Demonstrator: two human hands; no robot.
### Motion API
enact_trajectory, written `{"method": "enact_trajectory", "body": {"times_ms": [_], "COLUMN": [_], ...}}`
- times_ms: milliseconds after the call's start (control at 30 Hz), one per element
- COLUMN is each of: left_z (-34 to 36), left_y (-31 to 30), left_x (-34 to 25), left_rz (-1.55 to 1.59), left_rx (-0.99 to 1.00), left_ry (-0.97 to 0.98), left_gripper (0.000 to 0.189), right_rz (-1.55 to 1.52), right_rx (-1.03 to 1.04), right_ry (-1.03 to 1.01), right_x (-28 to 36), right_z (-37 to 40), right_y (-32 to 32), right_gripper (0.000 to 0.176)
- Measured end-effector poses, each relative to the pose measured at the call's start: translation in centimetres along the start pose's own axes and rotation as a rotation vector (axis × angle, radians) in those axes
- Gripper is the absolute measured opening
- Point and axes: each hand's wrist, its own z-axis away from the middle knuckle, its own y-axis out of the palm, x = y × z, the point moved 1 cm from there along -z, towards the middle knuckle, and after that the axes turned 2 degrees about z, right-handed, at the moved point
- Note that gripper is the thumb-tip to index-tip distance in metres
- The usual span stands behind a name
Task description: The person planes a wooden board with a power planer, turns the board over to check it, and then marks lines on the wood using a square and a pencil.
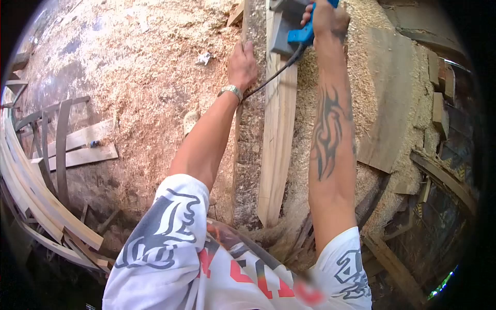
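My right hand is wrapped around the blue handle of an electric planer at the top of the view. The planer's grey body rests on a long pale wooden beam, and its black cord runs down to the left, passing by my left wrist. My left hand, a watch on its wrist, is closed over the edge of a narrow board left of the beam. Its fingertips are partly hidden.
Wood shavings cover the floor. A wide plank lies on the right, near several wood offcuts. Curved strips are stacked at left, beside short boards. A tan perforated shoe shows beside my left forearm.
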Motion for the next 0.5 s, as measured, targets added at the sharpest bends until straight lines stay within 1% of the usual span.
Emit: {"method": "enact_trajectory", "body": {"times_ms": [67,100,167,200,233,267,300,333,367,433,467,500], "left_z": [-1.0,-0.7,-0.5,-0.6,-0.8,-1.0,-0.9,-1.0,-0.2,2.2,4.3,6.8], "left_y": [1.1,0.9,0.3,0.0,0.2,0.7,1.2,1.4,1.2,0.7,1.0,1.9], "left_x": [2.0,1.8,0.9,0.8,1.0,1.5,2.2,2.9,2.5,2.0,2.0,1.8], "left_rz": [-0.061,-0.073,-0.084,-0.091,-0.087,-0.088,-0.095,-0.092,-0.165,-0.323,-0.304,-0.285], "left_rx": [-0.051,-0.023,0.019,0.063,0.017,-0.024,-0.056,-0.052,-0.06,-0.082,-0.054,-0.027], "left_ry": [0.078,0.071,0.067,0.059,0.075,0.089,0.101,0.161,0.226,0.348,0.399,0.451], "left_gripper": [0.05,0.05,0.052,0.055,0.053,0.052,0.052,0.055,0.054,0.053,0.056,0.065], "right_rz": [-0.014,-0.049,-0.026,0.02,0.011,0.041,0.082,0.09,0.155,0.081,0.108,0.134], "right_rx": [0.059,0.069,0.064,0.105,0.051,0.051,0.022,0.004,0.019,-0.057,-0.122,-0.186], "right_ry": [-0.037,-0.007,0.057,0.073,0.172,0.242,0.362,0.455,0.511,0.63,0.701,0.772], "right_x": [-0.8,-1.2,-0.9,-1.2,-1.3,-1.7,-2.1,-1.1,-1.0,0.0,-0.1,-0.3], "right_z": [3.2,6.5,16.0,21.0,26.5,32.1,37.6,42.6,47.3,55.6,59.8,63.2], "right_y": [-1.9,-3.5,-7.3,-10.1,-12.2,-15.0,-17.5,-19.5,-22.1,-25.7,-28.1,-30.1], "right_gripper": [0.036,0.037,0.024,0.021,0.022,0.024,0.026,0.026,0.025,0.026,0.027,0.029]}}
